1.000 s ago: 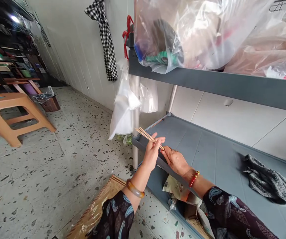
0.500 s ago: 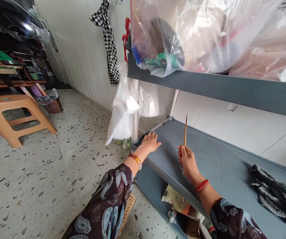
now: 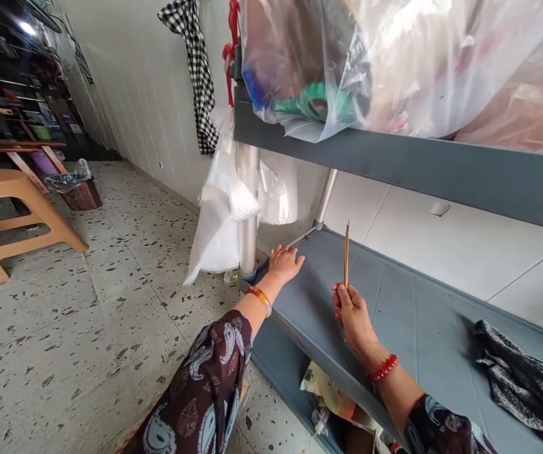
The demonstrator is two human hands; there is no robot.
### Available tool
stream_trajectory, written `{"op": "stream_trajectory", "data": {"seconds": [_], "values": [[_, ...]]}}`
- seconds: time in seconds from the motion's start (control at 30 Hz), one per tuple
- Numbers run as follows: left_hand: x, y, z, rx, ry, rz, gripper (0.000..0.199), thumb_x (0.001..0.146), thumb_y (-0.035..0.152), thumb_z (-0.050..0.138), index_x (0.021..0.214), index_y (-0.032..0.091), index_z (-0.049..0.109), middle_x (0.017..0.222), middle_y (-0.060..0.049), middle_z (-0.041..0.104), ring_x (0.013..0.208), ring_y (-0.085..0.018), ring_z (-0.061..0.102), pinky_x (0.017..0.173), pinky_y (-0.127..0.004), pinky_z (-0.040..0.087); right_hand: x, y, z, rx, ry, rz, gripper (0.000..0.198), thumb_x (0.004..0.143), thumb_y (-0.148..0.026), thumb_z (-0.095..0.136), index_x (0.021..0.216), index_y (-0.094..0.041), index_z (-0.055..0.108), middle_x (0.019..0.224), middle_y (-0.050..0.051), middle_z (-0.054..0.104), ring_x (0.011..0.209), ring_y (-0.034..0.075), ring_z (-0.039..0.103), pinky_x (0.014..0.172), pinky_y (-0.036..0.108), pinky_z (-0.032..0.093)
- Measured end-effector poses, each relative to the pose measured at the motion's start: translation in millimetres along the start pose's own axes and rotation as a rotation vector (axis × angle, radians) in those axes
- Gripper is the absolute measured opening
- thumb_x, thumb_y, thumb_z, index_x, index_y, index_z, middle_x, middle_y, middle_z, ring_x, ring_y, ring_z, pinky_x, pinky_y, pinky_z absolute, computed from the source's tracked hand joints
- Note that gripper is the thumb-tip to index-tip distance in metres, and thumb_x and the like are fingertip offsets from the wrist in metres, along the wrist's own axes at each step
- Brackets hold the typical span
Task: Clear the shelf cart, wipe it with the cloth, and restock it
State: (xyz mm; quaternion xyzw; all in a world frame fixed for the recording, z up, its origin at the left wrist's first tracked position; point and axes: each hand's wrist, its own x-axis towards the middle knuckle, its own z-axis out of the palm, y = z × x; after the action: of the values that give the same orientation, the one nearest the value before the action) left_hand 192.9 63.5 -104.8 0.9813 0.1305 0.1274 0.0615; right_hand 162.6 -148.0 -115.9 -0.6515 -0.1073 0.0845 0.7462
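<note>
Right fingers (image 3: 344, 295) pinch thin sticks (image 3: 346, 257), left fingers (image 3: 281, 255) loosely spread, below a clear bag (image 3: 408, 69) (something green (image 3: 292, 106) inside).

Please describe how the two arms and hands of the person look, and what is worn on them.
The left hand and the right hand wear no gloves. On the left wrist is a smooth bangle, amber turning paler; on the right, a bracelet of round red beads. The left sleeve and right sleeve are dark, with light blue paisley shapes.
</note>
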Motion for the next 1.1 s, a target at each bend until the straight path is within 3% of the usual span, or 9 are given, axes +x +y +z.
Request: {"op": "stream_trajectory", "data": {"seconds": [0.17, 0.27, 0.4, 0.53, 0.63, 0.77, 0.93, 1.1], "values": [[8.3, -4.7, 9.2, 0.000, -0.049, 0.028, 0.063, 0.095, 0.054, 0.033, 0.143, 0.016, 0.044, 0.160, -0.016, 0.033, 0.145, -0.032, 0.029, 0.114, -0.045, 0.026, -0.2, -0.7, 2.7, 0.006, 0.002, 0.013, 0.044, 0.074, -0.065, 0.065, 0.083, -0.022, 0.060, 0.061, -0.006, 0.042, 0.047, 0.008, 0.032, 0.039, 0.021, 0.025], [13.5, -4.6, 19.3, 0.000, -0.120, 0.028, 0.072, 0.092, 0.059, 0.034, 0.147, 0.013, 0.038, 0.162, -0.019, 0.027, 0.150, -0.034, 0.019, 0.116, -0.049, 0.022, 0.4, 0.1, 3.1, -0.001, 0.002, 0.010, 0.045, 0.073, -0.065, 0.065, 0.082, -0.022, 0.060, 0.060, -0.006, 0.043, 0.047, 0.008, 0.033, 0.039, 0.021, 0.026], [12.2, -0.8, 22.5, 0.002, -0.125, 0.035, 0.073, 0.092, 0.060, 0.033, 0.145, 0.011, 0.041, 0.157, -0.021, 0.035, 0.150, -0.036, 0.017, 0.115, -0.052, 0.021, 1.3, 1.8, 2.7, -0.002, -0.008, 0.002, 0.047, 0.073, -0.068, 0.065, 0.082, -0.022, 0.059, 0.059, -0.007, 0.042, 0.046, 0.008, 0.032, 0.039, 0.021, 0.024], [4.8, 5.5, 14.5, -0.012, -0.068, 0.080, 0.062, 0.093, 0.057, 0.034, 0.134, 0.015, 0.053, 0.143, -0.018, 0.054, 0.141, -0.032, 0.036, 0.112, -0.046, 0.028, 1.6, 1.9, 2.4, 0.010, -0.007, -0.001, 0.048, 0.073, -0.068, 0.065, 0.082, -0.021, 0.059, 0.059, -0.007, 0.042, 0.046, 0.008, 0.031, 0.039, 0.021, 0.023], [1.8, 8.3, 10.9, -0.024, -0.050, 0.102, 0.054, 0.096, 0.050, 0.031, 0.137, 0.019, 0.049, 0.149, -0.014, 0.048, 0.138, -0.027, 0.041, 0.110, -0.042, 0.032, 1.4, 1.7, 2.2, 0.024, -0.017, -0.010, 0.047, 0.074, -0.067, 0.065, 0.082, -0.021, 0.059, 0.057, -0.008, 0.040, 0.046, 0.007, 0.030, 0.039, 0.021, 0.024], [4.7, 8.5, 15.3, -0.015, -0.081, 0.049, 0.062, 0.093, 0.052, 0.037, 0.145, 0.016, 0.040, 0.159, -0.018, 0.033, 0.145, -0.032, 0.030, 0.112, -0.047, 0.028, 1.8, 2.4, 1.3, 0.017, -0.023, -0.017, 0.044, 0.076, -0.065, 0.064, 0.082, -0.022, 0.059, 0.058, -0.008, 0.041, 0.046, 0.007, 0.031, 0.040, 0.021, 0.025], [8.1, 7.1, 17.1, -0.004, -0.098, -0.006, 0.066, 0.092, 0.056, 0.036, 0.140, 0.012, 0.045, 0.152, -0.023, 0.041, 0.143, -0.037, 0.032, 0.110, -0.051, 0.028, 2.9, 3.4, -0.3, 0.004, -0.020, -0.033, 0.044, 0.077, -0.064, 0.063, 0.085, -0.022, 0.060, 0.059, -0.007, 0.042, 0.047, 0.008, 0.033, 0.040, 0.021, 0.025], [0.6, 4.6, 2.8, -0.014, -0.080, 0.025, 0.052, 0.093, 0.055, 0.034, 0.124, 0.022, 0.060, 0.140, -0.013, 0.057, 0.129, -0.032, 0.047, 0.103, -0.047, 0.037, 3.1, 2.0, -0.4, 0.040, -0.031, -0.037, 0.044, 0.078, -0.064, 0.063, 0.086, -0.021, 0.060, 0.059, -0.008, 0.040, 0.047, 0.007, 0.031, 0.040, 0.021, 0.024]]}}
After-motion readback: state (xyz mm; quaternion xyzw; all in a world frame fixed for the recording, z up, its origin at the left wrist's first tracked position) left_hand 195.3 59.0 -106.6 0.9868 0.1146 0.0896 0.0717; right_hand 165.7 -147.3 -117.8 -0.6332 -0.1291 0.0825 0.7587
